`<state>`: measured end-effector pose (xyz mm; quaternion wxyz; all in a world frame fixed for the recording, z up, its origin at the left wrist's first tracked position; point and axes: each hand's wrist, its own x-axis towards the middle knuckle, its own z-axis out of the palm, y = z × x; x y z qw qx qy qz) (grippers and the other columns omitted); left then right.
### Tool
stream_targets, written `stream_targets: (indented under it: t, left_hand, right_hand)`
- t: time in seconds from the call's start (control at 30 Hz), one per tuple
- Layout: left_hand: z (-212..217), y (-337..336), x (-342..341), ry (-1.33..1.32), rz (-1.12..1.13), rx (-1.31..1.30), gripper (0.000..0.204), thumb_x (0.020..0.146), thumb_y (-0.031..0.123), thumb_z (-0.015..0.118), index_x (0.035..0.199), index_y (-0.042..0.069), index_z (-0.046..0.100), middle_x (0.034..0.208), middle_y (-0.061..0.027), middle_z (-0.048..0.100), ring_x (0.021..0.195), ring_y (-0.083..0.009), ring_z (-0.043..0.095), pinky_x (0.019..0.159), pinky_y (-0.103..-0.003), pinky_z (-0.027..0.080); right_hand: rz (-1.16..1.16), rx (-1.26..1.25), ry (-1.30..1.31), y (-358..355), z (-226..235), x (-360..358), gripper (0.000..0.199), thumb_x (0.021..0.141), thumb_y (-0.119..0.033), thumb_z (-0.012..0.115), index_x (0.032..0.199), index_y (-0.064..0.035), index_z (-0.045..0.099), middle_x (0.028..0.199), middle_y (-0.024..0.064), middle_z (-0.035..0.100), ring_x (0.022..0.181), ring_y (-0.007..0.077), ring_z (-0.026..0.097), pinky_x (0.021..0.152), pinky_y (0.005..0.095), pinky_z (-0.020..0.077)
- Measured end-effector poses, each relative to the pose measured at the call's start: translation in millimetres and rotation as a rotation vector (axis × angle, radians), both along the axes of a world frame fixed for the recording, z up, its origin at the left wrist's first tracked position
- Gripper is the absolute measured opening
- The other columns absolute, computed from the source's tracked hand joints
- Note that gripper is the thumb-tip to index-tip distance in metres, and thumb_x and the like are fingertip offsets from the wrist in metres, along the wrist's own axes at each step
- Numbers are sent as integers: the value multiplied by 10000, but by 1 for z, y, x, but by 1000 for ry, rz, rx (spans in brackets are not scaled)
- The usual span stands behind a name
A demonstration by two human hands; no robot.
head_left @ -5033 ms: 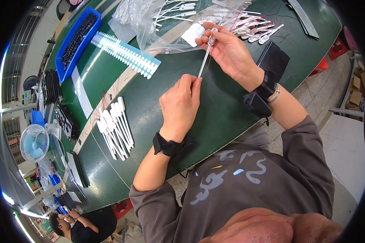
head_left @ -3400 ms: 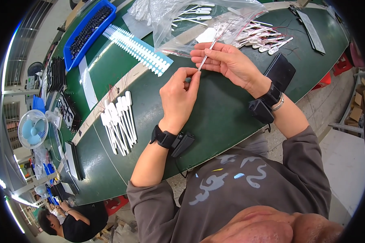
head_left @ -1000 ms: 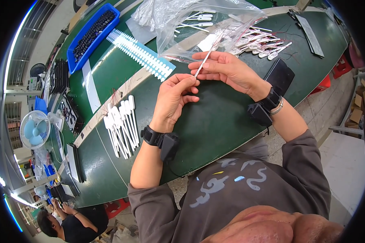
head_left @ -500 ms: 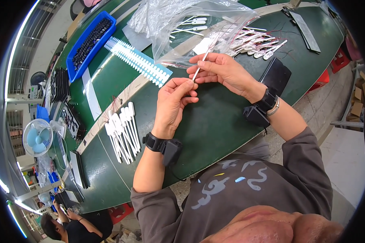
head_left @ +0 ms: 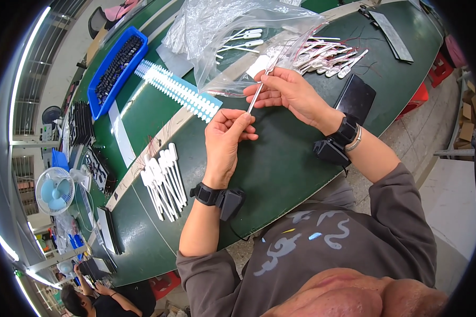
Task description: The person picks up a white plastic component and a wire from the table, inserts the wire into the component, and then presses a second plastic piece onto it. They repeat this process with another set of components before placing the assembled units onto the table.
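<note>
A slim white plastic stick slants between my hands above the green table. Its lower end is pinched between the thumb and fingers of my left hand. Higher up, my right hand has its thumb and forefinger closed on the same stick, the other fingers loosely stretched. The stick's upper end overlaps the clear bag and is hard to make out. Left of my left hand lies a bundle of white paddle-ended sticks with thin wires. Beyond my right hand is a pile of similar sticks with red wires.
A clear plastic bag lies ahead, beside a sheet of white stickers. A blue tray holds small black parts. Near my right wrist rests a black phone-like slab. Another person works at lower left.
The stick's visible face has altered slightly between my fingers, as if turned. Both hands keep hold of it. The whole view has shifted slightly.
</note>
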<state>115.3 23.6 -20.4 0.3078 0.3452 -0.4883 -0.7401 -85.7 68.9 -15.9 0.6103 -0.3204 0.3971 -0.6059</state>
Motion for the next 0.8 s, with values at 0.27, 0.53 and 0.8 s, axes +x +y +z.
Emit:
stream_targets:
  t: [0.27,0.53,0.8]
  left_hand:
    - [6,-6,1,-82,-101,24,171,941,97,663,1053,-26,623,917,-97,687,748,-129,660,666,-258,576]
    - [6,-8,5,-110,-128,69,243,944,134,666,1117,-36,650,932,-86,688,762,-134,664,676,-255,579]
    - [3,-13,9,-47,-164,136,294,954,178,666,1158,-32,646,976,-93,701,766,-131,675,661,-258,586]
  right_hand:
    - [37,-31,86,2,-3,-2,287,1048,-280,492,1170,-24,536,1169,192,665,1025,231,686,913,327,555]
    - [35,-57,135,0,-4,0,288,1050,-282,492,1164,-19,529,1177,198,660,1036,233,684,915,326,557]
    - [23,-77,166,0,-3,3,273,1052,-264,488,1169,-20,526,1179,194,659,1035,223,681,920,324,555]
